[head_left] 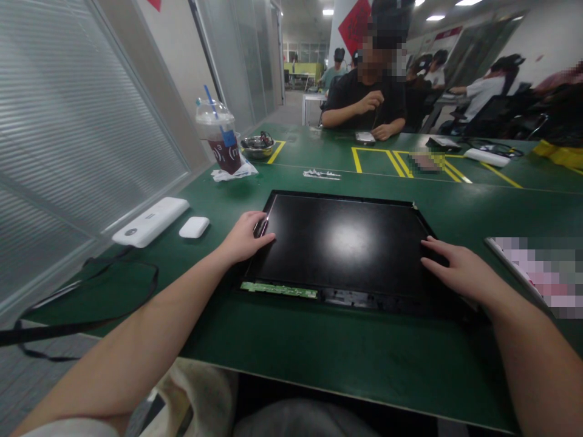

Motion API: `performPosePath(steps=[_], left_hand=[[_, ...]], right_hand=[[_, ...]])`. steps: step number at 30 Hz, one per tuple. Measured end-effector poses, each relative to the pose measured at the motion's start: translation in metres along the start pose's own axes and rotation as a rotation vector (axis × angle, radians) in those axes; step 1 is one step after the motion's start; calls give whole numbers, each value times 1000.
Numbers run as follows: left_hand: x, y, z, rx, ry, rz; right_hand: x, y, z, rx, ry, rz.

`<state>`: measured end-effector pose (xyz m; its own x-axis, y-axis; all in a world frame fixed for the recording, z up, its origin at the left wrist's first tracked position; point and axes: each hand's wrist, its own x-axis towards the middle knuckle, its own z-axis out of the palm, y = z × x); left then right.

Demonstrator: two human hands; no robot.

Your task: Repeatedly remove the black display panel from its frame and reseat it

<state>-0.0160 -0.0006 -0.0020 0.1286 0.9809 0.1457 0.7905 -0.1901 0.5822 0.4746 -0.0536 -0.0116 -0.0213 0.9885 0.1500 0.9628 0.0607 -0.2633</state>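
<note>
A black LCD screen panel (pixel 310 243) lies flat on the green table, with a bright reflection in its middle. Along its near edge, on the left half, runs a narrow green circuit board (pixel 279 290). My left hand (pixel 248 235) grips the panel's left edge, thumb on the top face and fingers at the side. At the right edge my right hand (pixel 455 267) holds it too, thumb and forefinger over the rim. The undersides of the fingers are hidden.
Left on the table (pixel 359 370) are a white power bank (pixel 152 221), a white earbud case (pixel 194 227), a black strap (pixel 136 309) and a drink cup (pixel 221 142) on tissue. Beyond stand a metal bowl (pixel 258 147) and small white pieces (pixel 321 174). Another person (pixel 364 103) sits opposite.
</note>
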Motion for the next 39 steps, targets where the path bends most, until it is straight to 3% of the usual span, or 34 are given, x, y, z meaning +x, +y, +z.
performPosePath(steps=[4,7,14,20,28,39], left_hand=[[-2,6,-4,-52,-1,-45],[-5,10,-8,-33,-44,-5],[-13,24,-13,-4,-157,338],[-15,26,-10,22,-295,491],[-16,26,-11,51,-365,561],[-17,34,-11,-18,-358,590]], right_hand=[[0,0,0,8,-12,8],[0,0,1,7,-24,14],[0,1,1,15,1,2],[1,3,2,21,-7,4],[1,1,1,5,-12,-2],[1,1,2,-1,-7,-5]])
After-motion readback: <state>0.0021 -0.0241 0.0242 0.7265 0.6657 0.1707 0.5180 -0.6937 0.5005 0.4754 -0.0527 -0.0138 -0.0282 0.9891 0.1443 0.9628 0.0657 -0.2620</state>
